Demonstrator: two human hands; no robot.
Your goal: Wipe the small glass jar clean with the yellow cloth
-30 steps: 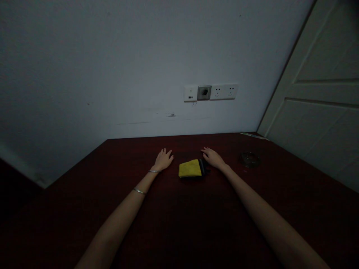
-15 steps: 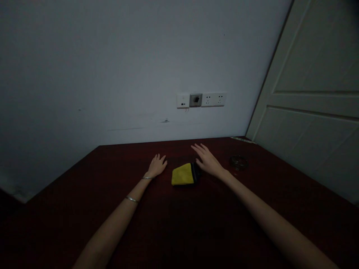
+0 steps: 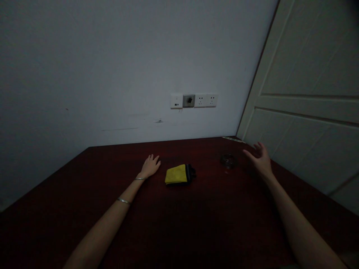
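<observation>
My left hand (image 3: pixel 150 166) lies flat on the dark red table, fingers spread, with nothing in it. Just to its right is a small yellow pouch (image 3: pixel 176 174) with a dark edge and a dark strap at its right end; hand and pouch are apart. My right hand (image 3: pixel 259 161) is raised over the table's right side, thumb and fingers apart and empty. Left of that hand sits a round, clear glass dish (image 3: pixel 228 160), like an ashtray, not touched by it.
The table (image 3: pixel 196 216) meets a pale wall (image 3: pixel 126 74) bearing a row of switch and socket plates (image 3: pixel 193 101). A light panelled door (image 3: pixel 303 104) stands along the right side. A thin printed strip (image 3: pixel 233 139) lies at the back right corner.
My right hand has moved from beside the pouch to the right, past the glass dish. My left hand still rests on the table. The view has turned slightly right.
</observation>
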